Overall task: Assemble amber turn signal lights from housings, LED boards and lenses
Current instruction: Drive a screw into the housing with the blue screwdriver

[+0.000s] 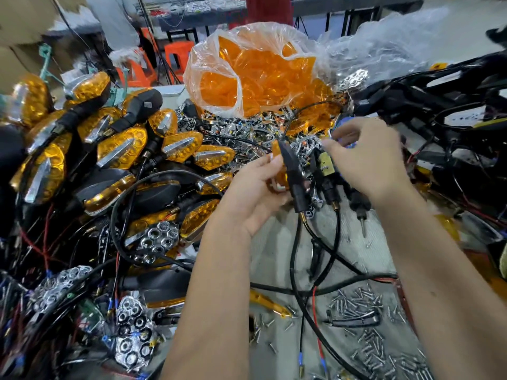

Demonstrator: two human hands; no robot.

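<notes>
Head view: left hand (256, 187) grips housing (292, 171) (black).

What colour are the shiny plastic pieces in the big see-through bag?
Orange-amber lenses fill the clear plastic bag, seen in the head view.

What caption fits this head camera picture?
Left hand grips a black housing; right hand reaches over chrome parts, finished amber lights piled beside.

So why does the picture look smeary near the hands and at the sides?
Head view: the right hand is motion-blurred, the left hand sharper; wide-angle distortion smears the edges; glare glints off the plastic bag of amber lenses.
</notes>
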